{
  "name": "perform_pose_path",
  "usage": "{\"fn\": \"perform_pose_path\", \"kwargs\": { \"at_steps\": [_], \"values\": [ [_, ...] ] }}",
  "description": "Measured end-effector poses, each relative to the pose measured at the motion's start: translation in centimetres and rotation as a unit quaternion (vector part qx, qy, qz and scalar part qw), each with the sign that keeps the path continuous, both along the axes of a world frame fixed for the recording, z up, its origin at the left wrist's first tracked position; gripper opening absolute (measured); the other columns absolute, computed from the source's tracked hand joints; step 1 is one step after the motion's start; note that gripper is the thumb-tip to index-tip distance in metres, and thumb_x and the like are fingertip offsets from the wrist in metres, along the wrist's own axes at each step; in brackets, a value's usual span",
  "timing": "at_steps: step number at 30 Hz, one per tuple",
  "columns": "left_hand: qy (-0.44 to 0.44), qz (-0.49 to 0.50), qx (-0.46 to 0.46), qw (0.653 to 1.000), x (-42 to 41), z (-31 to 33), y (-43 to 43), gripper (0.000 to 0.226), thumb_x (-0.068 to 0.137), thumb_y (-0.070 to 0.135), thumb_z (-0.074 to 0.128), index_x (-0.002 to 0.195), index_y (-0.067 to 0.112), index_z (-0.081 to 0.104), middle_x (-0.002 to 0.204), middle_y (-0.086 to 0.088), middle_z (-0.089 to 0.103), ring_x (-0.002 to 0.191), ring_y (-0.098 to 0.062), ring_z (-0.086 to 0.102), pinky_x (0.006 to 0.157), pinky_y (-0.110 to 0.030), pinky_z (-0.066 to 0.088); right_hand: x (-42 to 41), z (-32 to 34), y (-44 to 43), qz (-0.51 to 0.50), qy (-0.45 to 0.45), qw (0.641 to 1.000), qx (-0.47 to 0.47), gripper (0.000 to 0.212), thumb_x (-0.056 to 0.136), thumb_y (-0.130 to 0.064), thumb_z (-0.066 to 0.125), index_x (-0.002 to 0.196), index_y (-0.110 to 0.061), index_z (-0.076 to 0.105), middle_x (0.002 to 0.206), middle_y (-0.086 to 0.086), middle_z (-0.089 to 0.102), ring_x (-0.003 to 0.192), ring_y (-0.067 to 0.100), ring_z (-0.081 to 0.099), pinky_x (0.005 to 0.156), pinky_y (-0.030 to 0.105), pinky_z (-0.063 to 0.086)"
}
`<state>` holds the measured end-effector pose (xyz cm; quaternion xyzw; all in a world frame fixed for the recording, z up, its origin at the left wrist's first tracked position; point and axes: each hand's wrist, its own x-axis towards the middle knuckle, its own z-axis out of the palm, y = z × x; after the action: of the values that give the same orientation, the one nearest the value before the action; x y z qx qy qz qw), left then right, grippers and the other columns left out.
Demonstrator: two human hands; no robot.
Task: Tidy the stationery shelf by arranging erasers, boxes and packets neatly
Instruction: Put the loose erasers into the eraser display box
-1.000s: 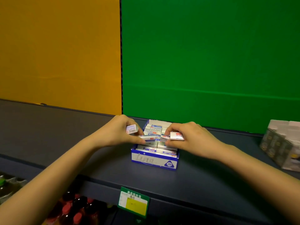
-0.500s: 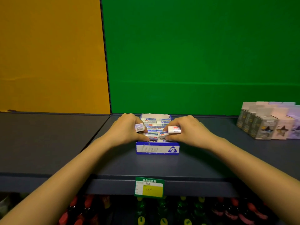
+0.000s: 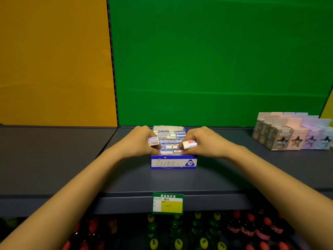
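An orange back panel (image 3: 54, 60) fills the left side, and the dark shelf (image 3: 54, 159) runs across beneath it. The left hand (image 3: 138, 141) reaches in over the shelf to the left side of the eraser box. Its fingers (image 3: 146, 134) are curled round a small white labelled eraser (image 3: 153, 141), held just above the box's left edge. The thumb tip reaches down to the front row inside.

The eraser box (image 3: 173, 163), blue and white with "2B" printed on its front, sits in the middle of the shelf. Its back end lies close to the green back panel (image 3: 216, 60). It is packed with rows of wrapped erasers (image 3: 172, 139) lying flat. On the shelf's front lip below it hangs a green and yellow price tag (image 3: 168, 202).

The right hand (image 3: 207, 141) is at the box's right side, its fingers (image 3: 195, 135) pinching a second white eraser (image 3: 190, 143) with a red mark. This one is tilted and held just over the right front corner, with a fingertip touching the front row.

Well apart to the right stands a cluster of small upright cartons (image 3: 292, 136) in grey, pink and lilac, each with a star-shaped window. Beneath the shelf are bottles (image 3: 180, 231) with red, green and yellow caps.
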<state>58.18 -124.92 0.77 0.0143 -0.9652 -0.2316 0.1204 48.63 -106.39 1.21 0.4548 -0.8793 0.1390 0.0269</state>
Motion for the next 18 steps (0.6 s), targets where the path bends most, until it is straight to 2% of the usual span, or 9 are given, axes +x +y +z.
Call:
{"fn": "perform_pose_path", "kwargs": {
  "at_steps": [8, 12, 14, 16, 18],
  "values": [
    [-0.022, -0.005, -0.013, 1.000, -0.2, 0.3, -0.1, 0.026, 0.073, 0.023, 0.075, 0.089, 0.003, 0.071, 0.097, -0.012, 0.072, 0.088, -0.025, 0.067, 0.077, -0.043, 0.054, 0.0, -0.2, -0.3, 0.000, -0.003, 1.000, -0.010, 0.031, 0.077, -0.035, 0.071, 0.105, -0.022, 0.070, 0.114, 0.002, 0.065, 0.102, 0.021, 0.059, 0.087, 0.042, 0.049],
    [-0.033, -0.041, 0.021, 0.998, 0.3, 0.8, -0.2, 0.026, 0.086, 0.024, 0.060, 0.102, 0.004, 0.061, 0.109, -0.007, 0.067, 0.096, -0.020, 0.064, 0.080, -0.040, 0.052, 0.1, -0.1, 0.1, 0.015, -0.037, 0.998, -0.054, 0.028, 0.079, -0.036, 0.069, 0.096, -0.014, 0.072, 0.100, 0.006, 0.070, 0.090, 0.023, 0.063, 0.079, 0.041, 0.051],
    [-0.059, -0.061, 0.049, 0.995, 0.7, 0.9, -0.2, 0.022, 0.093, 0.024, 0.049, 0.104, 0.006, 0.052, 0.110, -0.003, 0.061, 0.094, -0.011, 0.058, 0.079, -0.029, 0.051, 0.3, 0.0, 0.3, 0.025, -0.076, 0.993, -0.084, 0.028, 0.080, -0.033, 0.069, 0.096, -0.010, 0.069, 0.098, 0.007, 0.071, 0.089, 0.022, 0.065, 0.076, 0.038, 0.050],
    [-0.074, -0.059, 0.060, 0.994, 1.0, 1.0, -0.1, 0.018, 0.097, 0.027, 0.038, 0.096, 0.012, 0.047, 0.096, 0.005, 0.055, 0.079, -0.003, 0.049, 0.065, -0.010, 0.041, 0.3, 0.1, 0.5, 0.037, -0.092, 0.991, -0.087, 0.026, 0.082, -0.035, 0.066, 0.094, -0.012, 0.065, 0.098, 0.004, 0.070, 0.088, 0.020, 0.065, 0.074, 0.036, 0.050],
    [-0.069, -0.060, 0.063, 0.994, 1.1, 0.9, -0.1, 0.018, 0.098, 0.025, 0.032, 0.089, 0.015, 0.043, 0.086, 0.007, 0.050, 0.074, -0.004, 0.044, 0.059, -0.008, 0.036, 0.3, 0.2, 0.6, 0.039, -0.115, 0.989, -0.086, 0.018, 0.086, -0.038, 0.059, 0.089, -0.020, 0.058, 0.096, -0.002, 0.066, 0.083, 0.015, 0.062, 0.070, 0.030, 0.047]
  ]
}}
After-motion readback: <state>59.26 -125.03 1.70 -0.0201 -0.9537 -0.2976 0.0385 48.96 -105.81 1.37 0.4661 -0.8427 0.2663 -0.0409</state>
